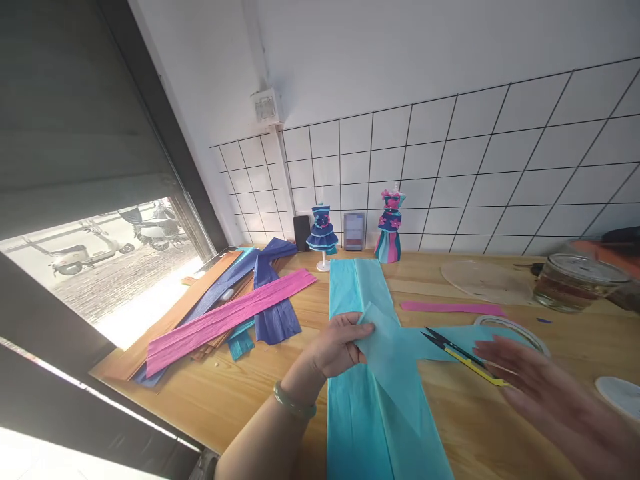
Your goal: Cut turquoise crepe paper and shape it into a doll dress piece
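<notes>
My left hand (343, 343) is closed in a pinch on a folded edge of light blue crepe paper (360, 427). This long sheet runs from the table's front toward the wall, its lifted flap standing up at my thumb. Another light blue strip (415, 343) reaches out to the right from beside it. My right hand (535, 387), blurred, hovers at the right with its fingers stretched out. Just left of those fingers, black-bladed thread snips (460, 357) with yellow handles lie over the blue strip. The right hand seems to hold nothing.
Pink (230, 320), blue and brown paper strips are heaped at the left. Two small paper dresses on stands (323, 230) (390, 227) and a phone (353, 231) stand by the tiled wall. A tape roll (540, 345), a thin pink strip (453, 308) and a glass jar (570, 287) lie right.
</notes>
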A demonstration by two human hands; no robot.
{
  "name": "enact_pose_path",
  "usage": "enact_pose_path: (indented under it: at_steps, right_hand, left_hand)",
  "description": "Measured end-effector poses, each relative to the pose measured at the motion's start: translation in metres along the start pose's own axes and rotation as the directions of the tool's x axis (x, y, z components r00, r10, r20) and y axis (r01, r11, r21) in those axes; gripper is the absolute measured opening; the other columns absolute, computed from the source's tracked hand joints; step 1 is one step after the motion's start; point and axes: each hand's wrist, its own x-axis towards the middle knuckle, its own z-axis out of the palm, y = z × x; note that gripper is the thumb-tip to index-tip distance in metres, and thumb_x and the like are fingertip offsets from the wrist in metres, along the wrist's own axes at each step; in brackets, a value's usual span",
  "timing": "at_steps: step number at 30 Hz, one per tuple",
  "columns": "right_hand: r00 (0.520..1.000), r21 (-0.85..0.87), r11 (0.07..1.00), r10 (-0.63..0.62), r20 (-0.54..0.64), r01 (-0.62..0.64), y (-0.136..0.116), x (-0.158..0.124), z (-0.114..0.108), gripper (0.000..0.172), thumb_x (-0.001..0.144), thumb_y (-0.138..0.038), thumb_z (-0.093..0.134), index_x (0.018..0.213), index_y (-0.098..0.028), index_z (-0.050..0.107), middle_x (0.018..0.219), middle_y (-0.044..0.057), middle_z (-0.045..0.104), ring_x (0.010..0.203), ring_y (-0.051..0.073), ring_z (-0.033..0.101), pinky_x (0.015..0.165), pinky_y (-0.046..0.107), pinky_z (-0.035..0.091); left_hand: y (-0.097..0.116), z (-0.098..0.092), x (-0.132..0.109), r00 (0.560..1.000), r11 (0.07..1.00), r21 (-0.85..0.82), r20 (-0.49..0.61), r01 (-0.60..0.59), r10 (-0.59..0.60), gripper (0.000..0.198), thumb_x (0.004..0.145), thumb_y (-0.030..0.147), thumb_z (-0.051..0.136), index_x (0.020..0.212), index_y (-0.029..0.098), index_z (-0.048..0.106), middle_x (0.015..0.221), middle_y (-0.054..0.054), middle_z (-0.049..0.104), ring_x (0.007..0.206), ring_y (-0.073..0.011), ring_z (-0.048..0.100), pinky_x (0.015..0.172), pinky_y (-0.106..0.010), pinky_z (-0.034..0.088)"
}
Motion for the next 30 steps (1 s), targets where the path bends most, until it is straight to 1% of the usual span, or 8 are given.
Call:
enact_pose_path:
  at_steps: [4,9,15,18,21,25,28,30]
  right_hand:
    - [0.915,0.148,0.985,0.024,0.404,-0.091,-0.034,0.025,0.041,0.063,0.070,-0.043,0.064,0.128,-0.043,0.039,0.132,0.005,0.048,0.124,0.028,0.040,0.100,0.044,0.038]
    - [0.715,0.267,0.912,0.039,0.698,-0.310,-0.038,0.034,0.062,0.071,0.074,-0.045,0.063,0.134,-0.027,0.031,0.109,0.009,0.062,0.097,0.024,0.060,0.084,0.042,0.047]
    - [0.768,0.184,0.902,0.209,0.605,-0.391,-0.032,0.031,0.057,0.073,0.073,-0.042,0.065,0.135,-0.024,0.030,0.081,0.002,0.063,0.064,0.015,0.059,0.056,0.029,0.051]
    - [0.754,0.222,0.891,0.177,0.633,-0.396,-0.027,0.034,0.050,0.078,0.074,-0.038,0.065,0.138,-0.027,0.022,0.087,0.002,0.062,0.069,0.015,0.059,0.061,0.030,0.052]
    - [0.691,0.212,0.907,0.110,0.715,-0.364,-0.020,0.035,0.044,0.076,0.069,-0.032,0.071,0.134,-0.030,0.032,0.110,0.006,0.055,0.080,0.015,0.060,0.073,0.034,0.051]
    - [0.639,0.116,0.942,0.120,0.759,-0.315,-0.016,0.033,0.042,0.052,0.069,-0.025,0.069,0.118,-0.029,0.052,0.103,0.003,0.054,0.080,0.015,0.061,0.073,0.032,0.049]
    - [0.695,0.000,0.986,0.119,0.709,-0.168,-0.019,0.031,0.046,0.025,0.074,-0.021,0.060,0.099,-0.024,0.064,0.074,-0.001,0.055,0.072,0.015,0.058,0.069,0.030,0.048]
    - [0.733,-0.047,0.996,0.092,0.674,-0.081,-0.021,0.031,0.049,0.019,0.075,-0.021,0.058,0.092,-0.024,0.067,0.074,0.000,0.060,0.072,0.016,0.057,0.068,0.030,0.047]
  left_hand:
    - [0.000,-0.003,-0.001,0.999,0.997,0.069,0.001,0.035,-0.036,0.027,0.061,0.031,0.076,0.072,0.010,0.064,0.060,-0.003,0.060,0.050,-0.0110,0.057,0.052,-0.022,0.047]
    - [0.000,-0.005,0.006,0.998,0.984,0.174,-0.041,0.049,-0.043,0.023,0.067,0.032,0.072,0.073,0.011,0.064,0.059,-0.002,0.060,0.049,-0.0099,0.055,0.050,-0.020,0.047]
    - [-0.008,-0.010,0.017,0.979,0.883,0.467,-0.199,0.045,0.054,0.018,0.068,0.030,0.069,0.064,0.013,0.063,0.059,-0.001,0.058,0.056,-0.0130,0.056,0.049,-0.021,0.047]
    - [-0.012,-0.013,0.020,0.975,0.813,0.581,-0.193,0.024,0.109,0.020,0.071,0.033,0.064,0.062,0.015,0.061,0.056,0.000,0.056,0.054,-0.0134,0.054,0.050,-0.022,0.047]
    - [-0.012,-0.014,0.021,0.962,0.703,0.711,-0.200,0.012,0.186,0.023,0.073,0.035,0.060,0.061,0.016,0.060,0.056,0.001,0.055,0.056,-0.0147,0.055,0.051,-0.024,0.047]
    - [-0.012,-0.015,0.021,0.959,0.681,0.732,-0.213,0.031,0.184,0.023,0.073,0.037,0.059,0.061,0.017,0.059,0.057,0.000,0.056,0.058,-0.0159,0.056,0.053,-0.025,0.047]
    - [-0.013,-0.016,0.022,0.966,0.727,0.685,-0.216,0.047,0.141,0.022,0.071,0.037,0.062,0.063,0.016,0.060,0.060,-0.001,0.058,0.060,-0.0167,0.057,0.054,-0.025,0.048]
    - [-0.014,-0.017,0.022,0.967,0.764,0.643,-0.222,0.051,0.122,0.022,0.068,0.037,0.065,0.063,0.016,0.060,0.060,-0.001,0.058,0.060,-0.0170,0.057,0.054,-0.026,0.049]
